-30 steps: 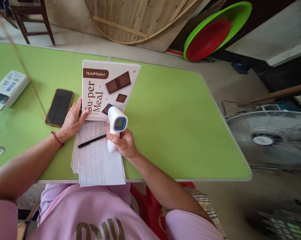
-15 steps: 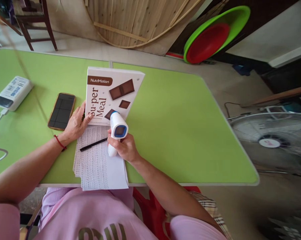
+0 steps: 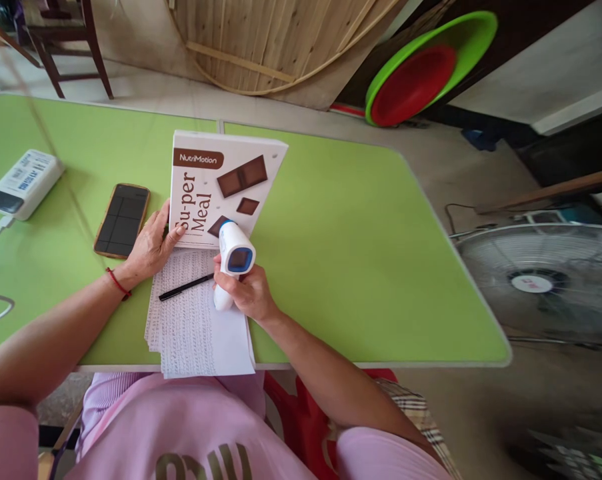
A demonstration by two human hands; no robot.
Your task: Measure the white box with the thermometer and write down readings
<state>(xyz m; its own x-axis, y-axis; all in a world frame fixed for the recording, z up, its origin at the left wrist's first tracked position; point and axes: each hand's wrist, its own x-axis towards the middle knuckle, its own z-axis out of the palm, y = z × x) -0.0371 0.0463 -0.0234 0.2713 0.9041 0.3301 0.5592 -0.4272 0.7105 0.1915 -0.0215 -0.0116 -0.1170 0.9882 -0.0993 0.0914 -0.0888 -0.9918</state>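
Note:
My left hand grips the lower left corner of a white box printed "NutriMotion Su-per Meal", thumb on its front. The box is tilted up, its front facing me. My right hand is wrapped round the handle of a white and blue infrared thermometer, whose dark screen faces me. Its far end points at the box's lower part; whether they touch I cannot tell. Beneath are handwritten sheets of paper with a black pen lying across them. Left of the box rests a phone.
A white power bank with a cable lies on the green table at the left. Beyond the table's right edge stands a fan. Green and red basins lean at the back, and a wooden chair stands back left.
The whole view has shifted very slightly. Both hands, the box and the thermometer keep the same places relative to one another.

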